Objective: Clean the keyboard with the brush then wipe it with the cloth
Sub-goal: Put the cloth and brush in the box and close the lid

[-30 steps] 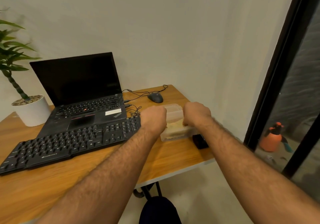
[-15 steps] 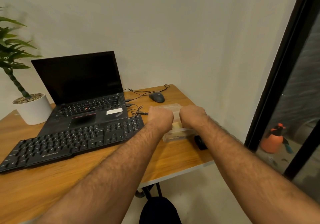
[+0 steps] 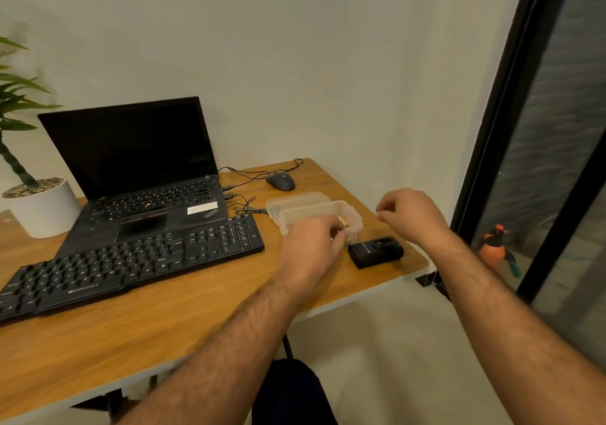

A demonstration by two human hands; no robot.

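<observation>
Keyboard (image 3: 131, 260): black, full-size, lying slanted across the left and centre of the frame on the desk (image 3: 164, 332), just in front of the laptop (image 3: 137, 175). Nothing rests on it and neither of your hands touches it; no brushing has begun, by the look of it.

Box (image 3: 319, 216): clear plastic, open, just right of the keyboard's number pad. A clear piece that looks like its lid (image 3: 295, 200) lies behind it, touching or nearly so. It probably holds the cleaning tools, which is why you reach there first.

Left hand (image 3: 311, 250): centre of frame, at the box's near rim. Your fingers are curled and seem to pinch something small and tan at the rim; it may be the brush, but too little shows to say.

Right hand (image 3: 410, 216): right of the box, raised off the desk, holding nothing. Fingers loosely curled, thumb and forefinger close but with nothing between them; likely clearing out of the left hand's way.

Black device (image 3: 375, 250): small, flat, on the desk near its right edge, just right of your left hand.

Mouse (image 3: 280, 182): dark, behind the box, its cable looping toward the laptop.

Plant (image 3: 36, 201): in a white pot, far left.

Cloth: not seen; perhaps in the box.

Next, in my judgement: lift the pinched item out and carry it left to the keys.
</observation>
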